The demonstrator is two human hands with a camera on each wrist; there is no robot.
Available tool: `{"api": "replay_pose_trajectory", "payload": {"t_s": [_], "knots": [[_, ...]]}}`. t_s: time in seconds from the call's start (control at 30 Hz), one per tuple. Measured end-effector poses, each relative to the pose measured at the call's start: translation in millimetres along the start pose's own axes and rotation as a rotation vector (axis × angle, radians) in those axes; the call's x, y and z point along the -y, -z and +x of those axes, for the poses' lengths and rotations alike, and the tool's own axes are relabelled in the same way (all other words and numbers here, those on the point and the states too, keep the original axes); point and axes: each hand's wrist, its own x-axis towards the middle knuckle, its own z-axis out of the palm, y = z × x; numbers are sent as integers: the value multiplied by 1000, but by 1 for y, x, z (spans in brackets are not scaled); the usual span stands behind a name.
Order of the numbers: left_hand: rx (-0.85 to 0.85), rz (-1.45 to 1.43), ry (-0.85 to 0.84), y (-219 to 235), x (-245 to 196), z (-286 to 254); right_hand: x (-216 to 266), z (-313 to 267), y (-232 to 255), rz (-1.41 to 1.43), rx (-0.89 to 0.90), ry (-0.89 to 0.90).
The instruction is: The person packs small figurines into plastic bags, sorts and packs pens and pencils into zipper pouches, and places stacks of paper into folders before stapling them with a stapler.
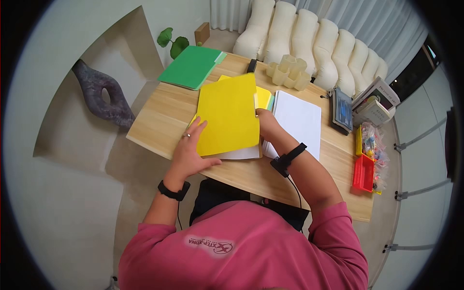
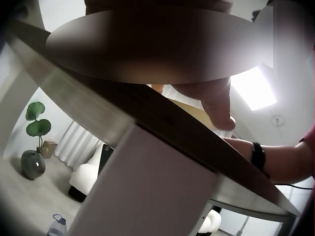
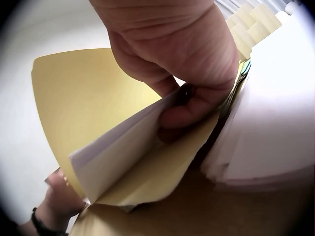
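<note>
A yellow folder (image 1: pixel 227 116) lies partly open over another yellow folder (image 1: pixel 264 96), white sheets (image 1: pixel 241 153) showing at its near edge. At its left edge the left hand (image 1: pixel 188 153) has its fingers spread, touching the cover. The right hand (image 1: pixel 268 124) is at the folder's right edge; in the right wrist view this hand (image 3: pixel 182 64) reaches inside with curled fingers, pinching the white sheets (image 3: pixel 123 152) between the folder's covers. A stack of white paper (image 1: pixel 298 121) lies just right of it.
A green folder (image 1: pixel 192 66) lies at the table's far left. Toward the back are a black object (image 1: pixel 252 66) and a cream wavy holder (image 1: pixel 289 72). Along the right stand a pouch (image 1: pixel 342 111), books (image 1: pixel 374 104), a red basket (image 1: pixel 363 173) and plastic-wrapped items (image 1: pixel 373 142).
</note>
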Motion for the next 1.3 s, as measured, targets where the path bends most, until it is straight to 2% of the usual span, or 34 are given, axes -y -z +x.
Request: {"api": "replay_pose_trajectory", "payload": {"t_s": [0.03,0.13,0.2,0.23,0.3,0.33,0.37,0.43,0.47,0.53,0.57,0.63,0.73,0.87,0.93,1.07,1.17,1.23,1.3], "knots": [[3,-2,-5,-2,-3,0,1,-2,-1,47,9,59],[86,39,69,-10,1,-2,-8,8,0,26,30,2],[-150,-142,108,-27,23,-6,-9,6,0,3,62,-7],[-147,-142,115,-28,24,-8,5,-9,1,76,76,-44],[-213,-547,265,-31,24,-10,15,-20,0,147,101,-83],[-340,-588,262,-41,32,-11,14,-19,1,113,105,-93],[-343,-581,268,-45,43,-16,14,-19,2,81,108,-103],[-414,-694,560,-43,58,-23,25,-29,6,32,96,-110],[-418,-688,562,-42,61,-23,28,-32,9,-20,137,-121],[-620,-882,658,-40,59,-18,33,-36,15,-116,196,-141],[-624,-878,660,-38,61,-18,29,-35,15,-116,201,-140],[-613,-1066,597,-35,63,-16,19,-35,14,-91,180,-70],[-628,-1055,582,-32,49,-12,16,-35,16,-155,179,-44],[-630,-1020,527,-39,57,-14,20,-42,16,-179,175,-62],[-590,-995,589,-35,56,-16,21,-43,16,-207,179,-69],[-620,-1009,617,-34,51,-15,22,-45,15,-194,167,-66],[-581,-1005,577,-37,57,-16,18,-40,14,-213,154,-47],[-630,-1024,502,-40,56,-13,20,-40,15,-241,146,-40],[-612,-1034,508,-41,63,-16,25,-40,17,-293,119,-41]]}}
